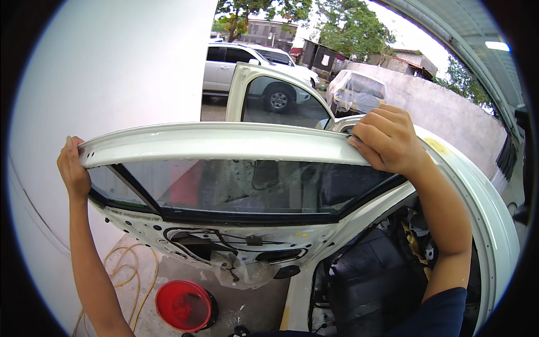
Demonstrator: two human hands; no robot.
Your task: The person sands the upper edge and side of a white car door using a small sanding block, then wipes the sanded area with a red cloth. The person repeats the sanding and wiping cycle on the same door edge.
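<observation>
White-painted steel is what we are gripping: our left hand (pixel 73 168) and right hand (pixel 387 139) are clamping the car door's (pixel 224 143) top frame beside the car body (pixel 483 196), so lifting next needs level, even support.

Glossy white painted metal makes up the car door (pixel 224 143), with smooth tinted glass in its window (pixel 247 185); the red bucket (pixel 184 306) looks like shiny plastic.

Concrete floor (pixel 247 306): red bucket (pixel 184 305), yellow hose (pixel 126 275).
</observation>
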